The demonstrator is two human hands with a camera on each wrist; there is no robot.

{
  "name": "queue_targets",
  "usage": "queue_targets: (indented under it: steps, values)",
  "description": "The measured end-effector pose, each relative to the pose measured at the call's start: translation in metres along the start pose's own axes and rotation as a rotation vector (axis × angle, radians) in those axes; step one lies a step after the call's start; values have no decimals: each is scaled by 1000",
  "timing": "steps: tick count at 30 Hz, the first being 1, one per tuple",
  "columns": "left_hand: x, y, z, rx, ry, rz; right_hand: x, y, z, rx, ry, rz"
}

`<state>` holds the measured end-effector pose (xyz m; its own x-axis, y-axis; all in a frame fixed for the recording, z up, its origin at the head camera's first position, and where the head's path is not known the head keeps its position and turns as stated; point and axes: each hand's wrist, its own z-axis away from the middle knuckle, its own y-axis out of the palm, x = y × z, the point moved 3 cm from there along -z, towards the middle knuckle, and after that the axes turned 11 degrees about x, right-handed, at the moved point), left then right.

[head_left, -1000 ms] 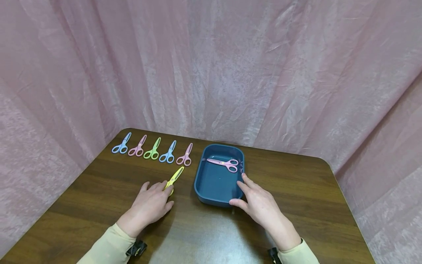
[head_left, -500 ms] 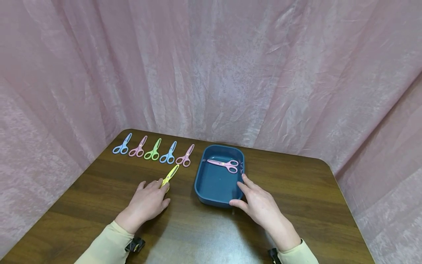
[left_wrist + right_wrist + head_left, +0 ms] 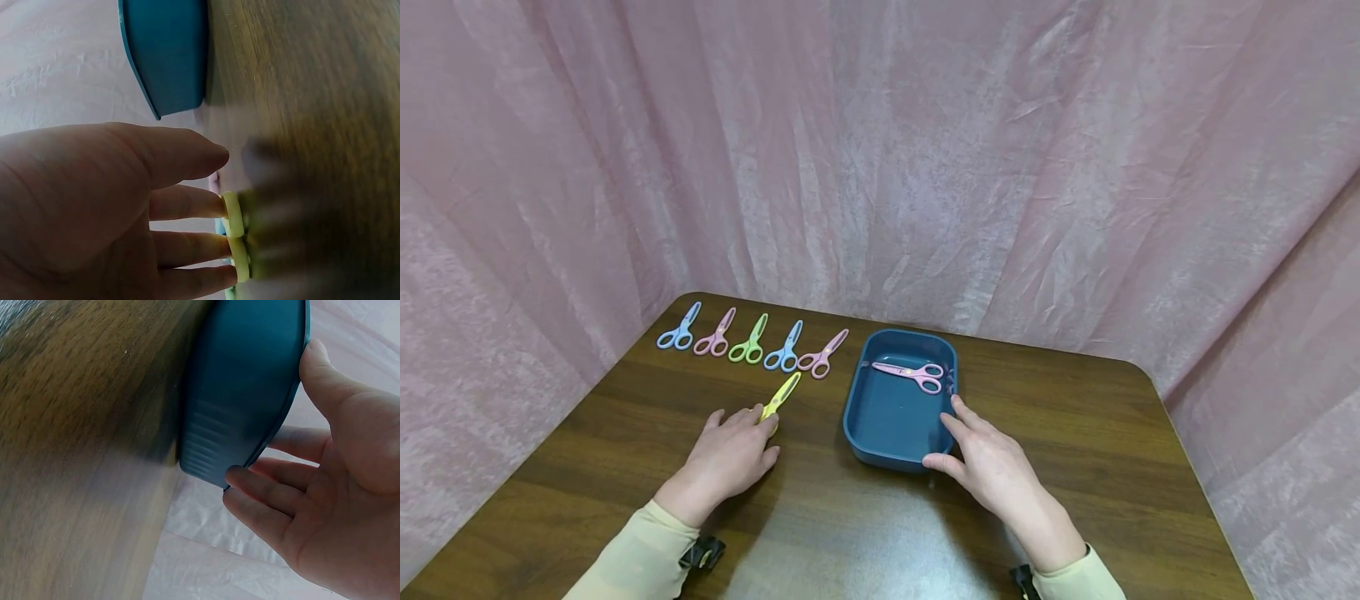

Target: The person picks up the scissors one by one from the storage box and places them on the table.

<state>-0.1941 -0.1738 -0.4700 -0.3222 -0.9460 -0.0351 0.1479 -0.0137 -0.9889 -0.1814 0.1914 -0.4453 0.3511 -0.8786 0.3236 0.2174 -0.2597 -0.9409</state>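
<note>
In the head view, my left hand (image 3: pixel 726 458) rests its fingertips on the handles of yellow scissors (image 3: pixel 782 395) lying on the table, which it partly covers. The left wrist view shows fairly straight fingers touching the yellow handle loops (image 3: pixel 234 215), the thumb apart. My right hand (image 3: pixel 996 467) touches the rim of a dark blue bin (image 3: pixel 889 458) at its near right corner, thumb and fingers spread along it. Inside the bin lie pink scissors (image 3: pixel 910 372). Just beyond the yellow blades, another pair of pink scissors (image 3: pixel 822 357) lies tilted, its handles close to blue scissors (image 3: pixel 787 350).
Left of those blue scissors, green scissors (image 3: pixel 751 342), pink scissors (image 3: pixel 715 335) and further blue scissors (image 3: pixel 681 328) continue the row near the back edge. Pink curtains (image 3: pixel 910 167) hang behind the brown wooden table (image 3: pixel 1075 417).
My left hand has slid the yellow scissors leftward across the table. The nearest pink scissors have turned, blades swinging right and handles shifting towards the blue pair. My right hand stays at the bin.
</note>
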Motion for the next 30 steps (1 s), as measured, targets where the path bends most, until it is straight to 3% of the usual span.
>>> queue_targets:
  steps: [14,30]
  values:
    - [11,-2,7,-18,-12,-10,1,0,0,-5,-6,5]
    - [59,5,22,-10,-85,18,0,0,-1,-5,-10,14]
